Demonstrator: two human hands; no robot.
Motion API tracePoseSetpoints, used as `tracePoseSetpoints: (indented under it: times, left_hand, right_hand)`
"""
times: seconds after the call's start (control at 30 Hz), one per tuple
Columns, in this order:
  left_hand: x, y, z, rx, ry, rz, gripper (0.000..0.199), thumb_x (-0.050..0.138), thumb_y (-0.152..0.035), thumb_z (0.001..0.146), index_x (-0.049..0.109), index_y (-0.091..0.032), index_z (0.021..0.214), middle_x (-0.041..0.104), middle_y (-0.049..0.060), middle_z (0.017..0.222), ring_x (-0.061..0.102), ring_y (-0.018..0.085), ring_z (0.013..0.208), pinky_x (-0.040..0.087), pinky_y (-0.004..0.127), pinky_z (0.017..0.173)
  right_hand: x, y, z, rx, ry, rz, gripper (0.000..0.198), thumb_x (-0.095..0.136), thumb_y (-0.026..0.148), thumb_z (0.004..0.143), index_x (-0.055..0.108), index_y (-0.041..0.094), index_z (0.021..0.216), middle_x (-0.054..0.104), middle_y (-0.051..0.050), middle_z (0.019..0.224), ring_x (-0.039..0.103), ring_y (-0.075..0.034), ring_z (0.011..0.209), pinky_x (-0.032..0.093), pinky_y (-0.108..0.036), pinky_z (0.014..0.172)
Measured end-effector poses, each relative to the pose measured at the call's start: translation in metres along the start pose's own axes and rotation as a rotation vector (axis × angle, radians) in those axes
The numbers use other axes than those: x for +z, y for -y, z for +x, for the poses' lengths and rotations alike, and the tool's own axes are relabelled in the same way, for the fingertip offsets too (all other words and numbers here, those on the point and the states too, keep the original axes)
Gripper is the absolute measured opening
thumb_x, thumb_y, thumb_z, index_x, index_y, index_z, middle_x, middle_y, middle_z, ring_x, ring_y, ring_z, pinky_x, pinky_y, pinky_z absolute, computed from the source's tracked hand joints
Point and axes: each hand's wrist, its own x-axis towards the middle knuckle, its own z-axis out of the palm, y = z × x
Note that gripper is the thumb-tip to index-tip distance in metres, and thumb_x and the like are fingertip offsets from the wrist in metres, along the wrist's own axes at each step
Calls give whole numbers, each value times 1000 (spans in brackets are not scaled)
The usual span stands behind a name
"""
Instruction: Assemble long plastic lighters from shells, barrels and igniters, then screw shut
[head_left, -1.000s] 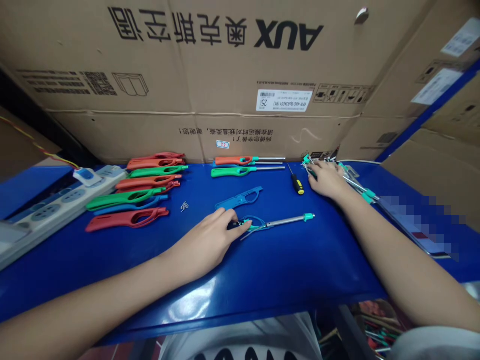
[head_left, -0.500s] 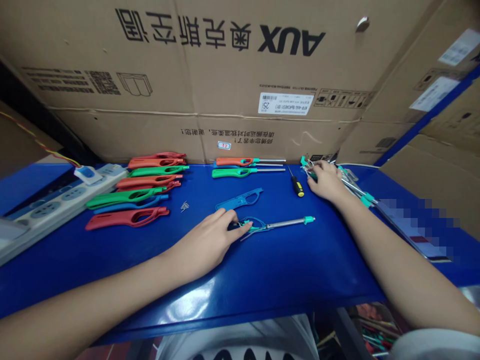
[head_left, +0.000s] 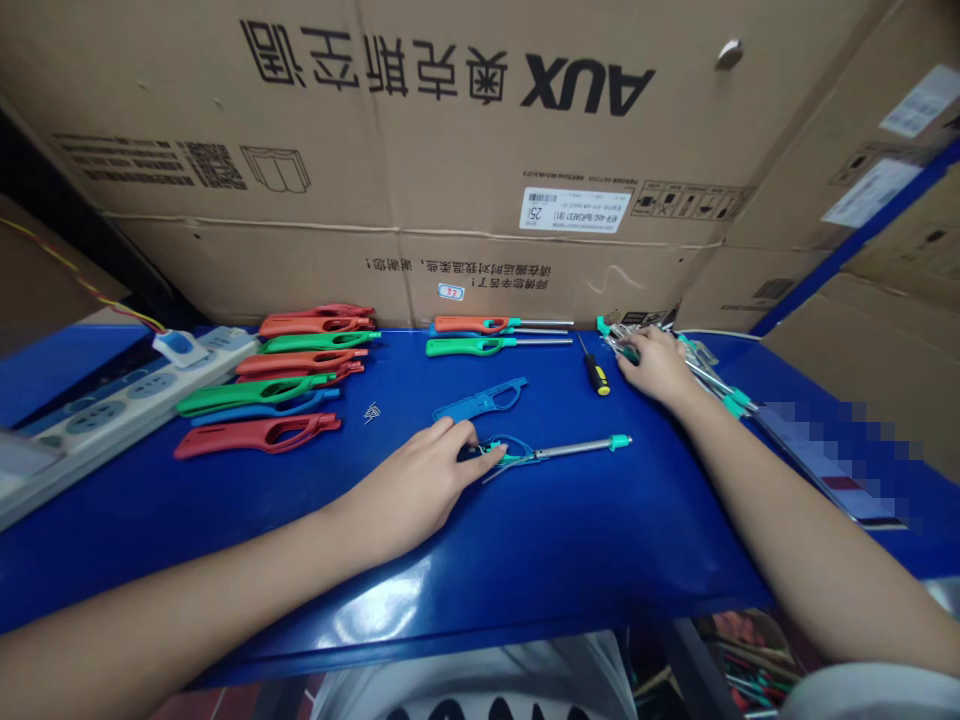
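Observation:
My left hand (head_left: 420,490) is closed on the handle end of a long-nosed gas lighter (head_left: 574,449) whose blue housing is opened up. Its metal tube points right and ends in a teal tip. Just behind it lies the loose blue half of a handle shell (head_left: 484,399). At the back right, my right hand (head_left: 656,365) has its fingers bent in a pile of lighter inner parts (head_left: 720,385), metal tubes with teal pieces and wires. What its fingertips grip, if anything, is hidden. A black and yellow screwdriver (head_left: 598,374) lies left of that hand.
Red, green and blue lighter handle shells (head_left: 259,435) are lined up at left beside a white power strip (head_left: 120,410). Small screws (head_left: 371,412) lie near them. Several whole lighters (head_left: 495,346) rest at the back, against a cardboard wall (head_left: 450,180). A pixelated flat object (head_left: 840,460) is at right.
The view has shifted very slightly. My right fingers have moved a little within the pile of parts; my left hand stays on the opened lighter.

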Motion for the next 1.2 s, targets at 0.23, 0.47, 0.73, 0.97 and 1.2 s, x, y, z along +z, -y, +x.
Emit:
tracePoseSetpoints:
  times: [0.23,0.47,0.73,0.97,1.2]
  left_hand:
    - [1,1,1,8,-21,2,51,42,-8,99,53,-24,147,56,12,116,56,25,103,54,42,91]
    - [2,2,0,13,-44,-14,49,41,-9,100,54,-25,145,58,12,116,56,25,103,54,42,90]
    - [-5,1,2,-61,-93,-224,41,50,-19,100,61,-27,139,59,12,123,56,27,114,51,49,101]
    - [-14,-16,18,-328,-391,-951,42,59,-36,98,62,-21,137,66,10,133,63,23,122,48,43,109]
    - [-16,-22,13,-371,-384,-1234,29,59,-40,98,76,-18,107,71,8,129,60,27,129,38,45,118]
  right_hand:
    - [-10,9,5,103,-201,185,33,49,22,81,68,10,105,66,-20,109,63,-29,107,48,-42,99]
    - [-18,17,-2,157,-281,310,21,48,30,86,60,20,99,73,-11,93,69,-26,84,52,-40,82]
    - [-34,46,-4,137,-426,584,18,60,35,84,61,21,95,74,-11,96,71,-27,92,54,-42,87]
    - [-67,156,-47,40,33,1398,29,73,46,83,67,23,97,75,-5,91,69,-18,78,58,-35,77]
    - [-66,192,-81,-361,217,1229,14,73,34,86,70,22,92,75,-3,88,67,-16,74,56,-32,71]
